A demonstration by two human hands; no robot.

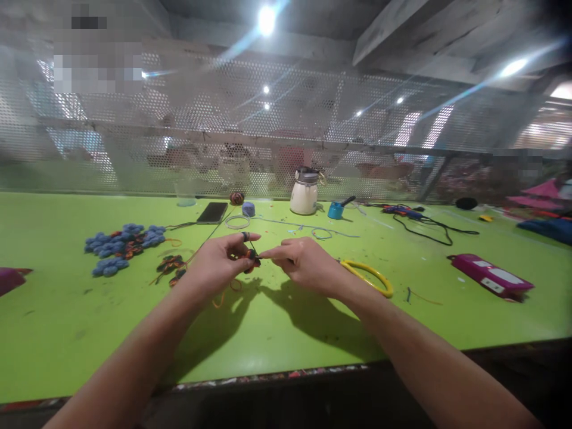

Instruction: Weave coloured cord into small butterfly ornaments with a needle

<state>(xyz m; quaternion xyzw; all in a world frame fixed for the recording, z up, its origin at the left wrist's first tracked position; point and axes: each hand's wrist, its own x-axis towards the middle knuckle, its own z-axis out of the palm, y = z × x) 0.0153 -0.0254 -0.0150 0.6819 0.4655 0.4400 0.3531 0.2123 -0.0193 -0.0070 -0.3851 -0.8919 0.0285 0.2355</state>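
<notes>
My left hand (218,255) pinches a small dark-and-orange piece of crochet (252,260), with yarn looped over a raised finger. On the other side, my right hand (306,262) is closed around a thin crochet hook, mostly hidden in the fingers, its tip meeting the piece. Beside my left wrist lie dark-and-orange crochet flowers (170,264). Loose orange yarn (218,301) trails under the left hand. Farther left is a cluster of blue crochet flowers (109,243). Close to my right wrist sit yellow-handled scissors (373,277), their blades hidden.
On the green table (268,339) stand a white jug (304,195) and a blue cup (335,210). A phone (212,213), a multicoloured yarn ball (236,198) and a purple yarn ball (248,209) lie at the back. A magenta power strip (489,277) and black cable (440,235) are at right.
</notes>
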